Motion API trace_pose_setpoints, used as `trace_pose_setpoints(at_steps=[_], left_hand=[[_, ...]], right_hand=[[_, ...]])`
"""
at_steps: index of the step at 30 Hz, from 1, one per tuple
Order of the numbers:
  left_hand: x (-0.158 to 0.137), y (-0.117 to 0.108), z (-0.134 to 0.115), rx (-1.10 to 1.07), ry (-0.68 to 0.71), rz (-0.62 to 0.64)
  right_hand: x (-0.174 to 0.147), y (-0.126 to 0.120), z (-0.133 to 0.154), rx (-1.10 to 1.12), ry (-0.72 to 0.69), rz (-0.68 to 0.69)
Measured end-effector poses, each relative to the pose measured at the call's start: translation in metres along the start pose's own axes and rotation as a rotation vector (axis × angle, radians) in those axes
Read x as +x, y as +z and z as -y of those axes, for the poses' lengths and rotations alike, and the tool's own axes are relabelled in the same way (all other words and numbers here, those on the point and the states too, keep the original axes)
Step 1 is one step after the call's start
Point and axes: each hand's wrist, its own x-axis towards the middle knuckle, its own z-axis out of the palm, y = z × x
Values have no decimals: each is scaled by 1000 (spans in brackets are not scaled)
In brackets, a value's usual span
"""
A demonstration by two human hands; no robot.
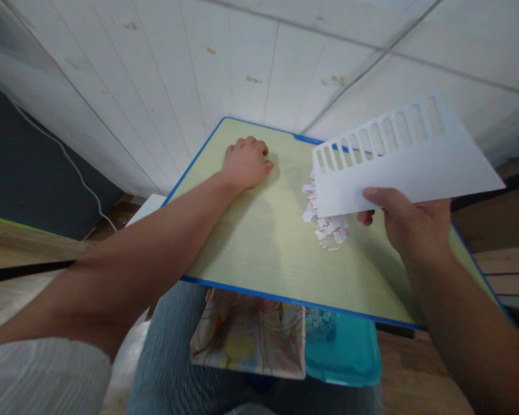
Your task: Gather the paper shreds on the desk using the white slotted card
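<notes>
My right hand (415, 222) pinches the lower edge of a white paper sheet (384, 178), thumb on top and fingers beneath. A row of long rounded slots is cut along the sheet's far edge. It is held tilted above the board, partly covering a pile of small white paper scraps (331, 229). On the left part of the pale yellow, blue-rimmed board (251, 242) rests my left hand (247, 164). Its fingers are loosely curled in, and nothing shows in them.
Below the board's near edge are a patterned fabric box (248, 340) and a turquoise plastic container (343, 351) with small light pieces in it. A white plank wall (225, 63) stands behind the board. A grey cable (372, 66) runs down that wall.
</notes>
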Motion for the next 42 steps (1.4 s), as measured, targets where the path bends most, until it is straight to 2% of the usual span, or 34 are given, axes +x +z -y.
trace_pose_setpoints(at_steps=[3, 6, 8, 11, 15, 18, 21, 23, 29, 32, 35, 38, 42], left_hand=[[0, -1, 2, 43, 7, 10], [-2, -3, 2, 62, 19, 12], [-3, -4, 1, 72, 26, 10], [-3, -4, 1, 103, 19, 25], [-4, -5, 0, 130, 11, 50], [-4, -6, -2, 142, 0, 58], [-5, -8, -3, 152, -6, 72], [-5, -8, -4, 153, -8, 80], [-5, -8, -4, 149, 6, 68], [-5, -7, -3, 150, 5, 65], [-4, -6, -3, 141, -4, 60], [-3, -4, -2, 131, -2, 52], [-3, -2, -1, 116, 7, 41]], right_hand=[[14, -13, -11, -10, -17, -273], [25, -15, -10, -55, 85, -470], [33, -17, -7, -78, 182, -574], [41, -24, -8, -133, 297, -641], [46, -31, -14, -256, 394, -650], [46, -26, -16, -338, 439, -565], [46, -15, -19, -339, 403, -445], [45, -11, -23, -286, 366, -413], [46, -24, -34, -179, 320, -483], [46, -31, -30, -160, 303, -520], [43, -31, -20, -91, 206, -522], [25, -28, -7, -35, 99, -520], [-27, -13, 8, -66, 83, -532]])
